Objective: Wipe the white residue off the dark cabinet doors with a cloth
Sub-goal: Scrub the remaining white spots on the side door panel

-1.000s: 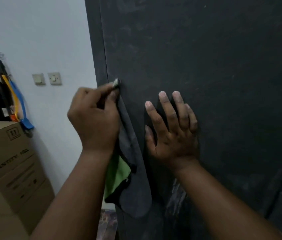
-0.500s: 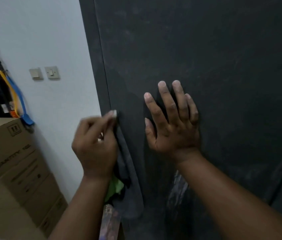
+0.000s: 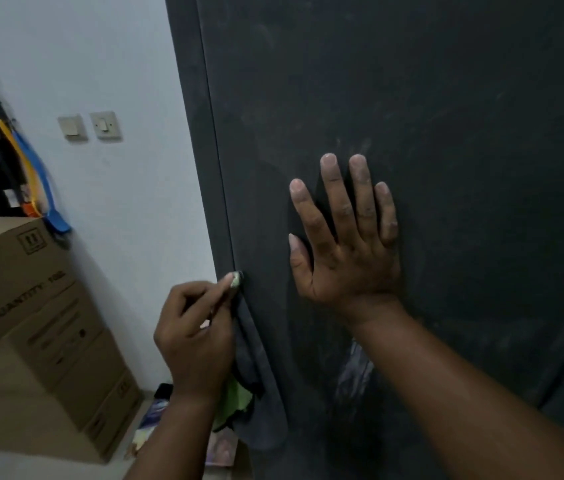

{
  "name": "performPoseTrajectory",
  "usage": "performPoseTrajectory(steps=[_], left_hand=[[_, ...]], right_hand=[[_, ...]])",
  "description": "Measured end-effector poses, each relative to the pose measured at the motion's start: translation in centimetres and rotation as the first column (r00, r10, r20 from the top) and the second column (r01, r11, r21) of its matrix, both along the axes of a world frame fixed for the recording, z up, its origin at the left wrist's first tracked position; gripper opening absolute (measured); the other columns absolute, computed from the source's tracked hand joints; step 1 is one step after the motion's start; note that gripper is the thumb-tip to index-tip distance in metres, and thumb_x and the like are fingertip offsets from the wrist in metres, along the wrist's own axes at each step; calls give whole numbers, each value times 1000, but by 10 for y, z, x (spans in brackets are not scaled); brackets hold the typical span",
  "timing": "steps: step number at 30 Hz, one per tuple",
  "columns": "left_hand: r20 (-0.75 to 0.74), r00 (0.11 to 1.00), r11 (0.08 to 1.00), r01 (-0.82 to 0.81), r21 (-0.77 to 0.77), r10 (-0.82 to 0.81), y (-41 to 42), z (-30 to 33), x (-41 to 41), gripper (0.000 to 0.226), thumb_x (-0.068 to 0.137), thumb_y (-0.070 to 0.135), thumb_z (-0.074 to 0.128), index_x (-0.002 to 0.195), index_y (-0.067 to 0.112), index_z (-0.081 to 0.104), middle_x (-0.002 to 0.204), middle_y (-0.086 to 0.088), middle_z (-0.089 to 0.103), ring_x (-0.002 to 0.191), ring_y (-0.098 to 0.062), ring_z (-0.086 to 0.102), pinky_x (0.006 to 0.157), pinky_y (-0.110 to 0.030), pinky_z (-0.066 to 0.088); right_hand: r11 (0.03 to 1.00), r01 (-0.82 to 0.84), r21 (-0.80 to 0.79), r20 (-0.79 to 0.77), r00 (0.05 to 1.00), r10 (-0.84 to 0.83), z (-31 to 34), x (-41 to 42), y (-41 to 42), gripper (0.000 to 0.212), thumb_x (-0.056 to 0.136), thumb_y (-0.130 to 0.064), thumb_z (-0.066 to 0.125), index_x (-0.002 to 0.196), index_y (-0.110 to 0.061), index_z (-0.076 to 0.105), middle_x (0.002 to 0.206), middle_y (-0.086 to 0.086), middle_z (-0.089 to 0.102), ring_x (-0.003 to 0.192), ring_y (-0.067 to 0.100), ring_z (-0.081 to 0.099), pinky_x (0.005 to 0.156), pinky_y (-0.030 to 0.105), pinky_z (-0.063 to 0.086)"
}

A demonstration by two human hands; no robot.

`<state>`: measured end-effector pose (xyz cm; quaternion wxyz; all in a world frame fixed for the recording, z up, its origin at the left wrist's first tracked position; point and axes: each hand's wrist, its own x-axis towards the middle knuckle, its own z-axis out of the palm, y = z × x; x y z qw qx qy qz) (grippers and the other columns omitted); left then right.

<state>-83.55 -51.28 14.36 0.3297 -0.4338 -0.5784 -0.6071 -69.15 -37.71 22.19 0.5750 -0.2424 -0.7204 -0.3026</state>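
A dark cabinet door (image 3: 446,116) fills the right of the view, with faint white smears on it and a brighter white patch (image 3: 355,370) low down beside my right forearm. My left hand (image 3: 195,336) pinches a grey cloth (image 3: 259,393) with a green patch and holds its tip against the door's left edge. The rest of the cloth hangs down along the door. My right hand (image 3: 346,251) lies flat on the door, fingers spread and pointing up, to the right of the cloth.
Stacked cardboard boxes (image 3: 31,306) stand at the left against a white wall with two switch plates (image 3: 90,126). A bag of coloured straps (image 3: 7,161) hangs above the boxes. Some printed packets (image 3: 156,420) lie on the floor by the cabinet's foot.
My left hand has slid the cloth down along the door's left edge. My right hand has stayed flat on the door.
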Motion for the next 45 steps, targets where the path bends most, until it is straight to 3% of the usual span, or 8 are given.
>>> performPoseTrajectory(steps=[6, 10, 15, 24, 29, 33, 39, 45], left_hand=[[6, 999, 990, 41, 133, -42, 12, 61, -6, 20, 94, 14, 80, 114, 16, 76, 85, -6, 63, 74, -13, 58, 69, -14, 45], [-5, 1000, 992, -12, 122, 13, 14, 35, -3, 19, 91, 6, 82, 109, 6, 79, 81, -8, 59, 69, -16, 53, 67, -15, 43], [56, 998, 998, 24, -50, -22, 0, -30, 15, 33, 77, -12, 84, 106, 3, 78, 80, -6, 60, 70, -10, 52, 68, -10, 43], [6, 998, 990, 62, 123, -64, 18, 54, 1, 19, 93, 10, 80, 112, 13, 77, 80, -4, 57, 72, -9, 53, 66, -15, 41], [-58, 998, 1000, 7, 20, -6, 11, -5, 15, 22, 88, 0, 81, 109, 6, 78, 79, -8, 58, 67, -17, 52, 72, -9, 39], [-7, 1000, 998, 28, -63, -29, -3, -35, 20, 25, 90, -2, 74, 112, 9, 75, 77, -7, 58, 64, -18, 52, 72, -7, 37], [-18, 1000, 995, 10, 104, -8, 16, 36, 15, 17, 93, 6, 79, 109, 11, 79, 76, -2, 53, 64, -13, 45, 63, -12, 34], [-103, 994, 998, 30, 49, -24, 29, 12, 38, 17, 93, 8, 79, 110, 7, 80, 79, -6, 56, 67, -14, 50, 69, -13, 40]], right_hand=[[1000, 4, -4, -20, 1000, -4, -6, -3, 1, 63, 99, -45, 51, 157, -24, 41, 166, 12, 29, 157, 35, 20, 126, 52, 16], [1000, -4, -8, -22, 1000, 4, -9, -3, 1, 63, 99, -46, 51, 157, -24, 41, 167, 12, 29, 157, 34, 20, 126, 52, 16], [1000, -15, -15, -18, 1000, 14, -9, -3, 1, 63, 99, -45, 51, 157, -24, 40, 167, 11, 26, 157, 33, 17, 126, 53, 15], [999, -21, -46, 11, 1000, 21, -6, 1, -4, 59, 102, -45, 50, 156, -22, 43, 165, 13, 31, 155, 36, 22, 126, 51, 16], [995, -93, -43, 27, 995, 94, -1, 16, -7, 51, 103, -35, 55, 152, -23, 49, 163, 10, 36, 154, 32, 28, 124, 48, 24], [991, -126, 40, 68, 990, 123, 6, 48, 6, 38, 100, -19, 65, 137, -25, 67, 155, 6, 50, 147, 31, 42, 114, 45, 38], [999, 15, 44, 39, 999, -17, 13, 94, 30, 50, 99, -55, 60, 145, -38, 57, 161, 7, 41, 149, 32, 35, 116, 53, 31], [997, 61, 45, 16, 998, -61, 0, 99, 43, 58, 98, -55, 57, 153, -37, 47, 164, 8, 36, 153, 34, 28, 118, 57, 29]])
